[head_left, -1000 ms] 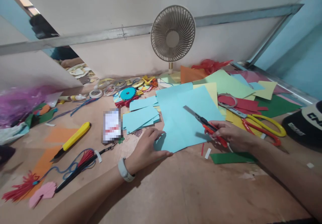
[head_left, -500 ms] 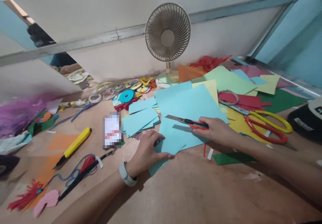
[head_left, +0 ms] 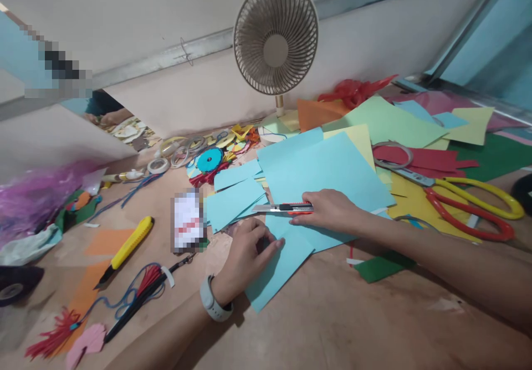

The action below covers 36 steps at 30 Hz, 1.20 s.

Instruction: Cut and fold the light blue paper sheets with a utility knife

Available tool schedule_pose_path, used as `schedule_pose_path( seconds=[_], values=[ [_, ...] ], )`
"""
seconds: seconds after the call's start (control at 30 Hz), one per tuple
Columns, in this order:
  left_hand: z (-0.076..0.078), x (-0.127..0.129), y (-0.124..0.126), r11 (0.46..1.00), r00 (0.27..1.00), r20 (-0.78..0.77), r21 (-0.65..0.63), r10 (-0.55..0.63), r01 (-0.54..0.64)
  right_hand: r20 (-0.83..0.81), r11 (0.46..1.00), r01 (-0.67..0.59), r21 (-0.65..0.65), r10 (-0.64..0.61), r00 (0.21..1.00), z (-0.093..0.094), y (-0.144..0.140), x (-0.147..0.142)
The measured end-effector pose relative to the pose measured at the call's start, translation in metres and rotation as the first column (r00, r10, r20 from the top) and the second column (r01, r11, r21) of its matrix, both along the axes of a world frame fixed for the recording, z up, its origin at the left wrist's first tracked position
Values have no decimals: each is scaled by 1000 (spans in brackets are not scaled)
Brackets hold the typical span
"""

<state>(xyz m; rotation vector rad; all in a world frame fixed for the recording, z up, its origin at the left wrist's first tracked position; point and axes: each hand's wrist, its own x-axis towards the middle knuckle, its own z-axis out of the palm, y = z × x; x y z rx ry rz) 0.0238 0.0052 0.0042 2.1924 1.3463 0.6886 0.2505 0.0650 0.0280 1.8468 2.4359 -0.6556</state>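
Note:
My right hand (head_left: 330, 209) grips a utility knife (head_left: 286, 208) with a red-and-black handle. Its bare blade points left, over the light-blue paper. Large light-blue sheets (head_left: 324, 170) lie beneath it. Bent fingers of my left hand (head_left: 251, 256) rest on a smaller light-blue paper piece (head_left: 278, 276) that overlaps the big sheet's near edge; the thumb stretches right across it and some fingertips are hidden. Cut light-blue rectangles (head_left: 233, 201) are stacked just beyond my left hand.
Large scissors (head_left: 469, 198) lie on coloured paper at the right. A yellow cutter (head_left: 128, 245), a tasselled cord (head_left: 58, 334) and a blurred phone-like object (head_left: 187, 220) are at the left. Behind stands a fan (head_left: 276, 37). Another person's hand (head_left: 116, 116) shows through a gap.
My right hand has brought the knife left and slightly nearer, its blade now close to my left hand. More of the smaller blue piece shows below my left hand. The view has shifted slightly.

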Motion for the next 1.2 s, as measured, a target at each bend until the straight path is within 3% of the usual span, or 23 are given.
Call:
schedule_pose_path(
  seconds=[1.2],
  values=[
    [1, 2, 0, 1000, 999, -38, 6, 15, -14, 51, 999, -6, 34, 4, 999, -4, -2, 0]
  ],
)
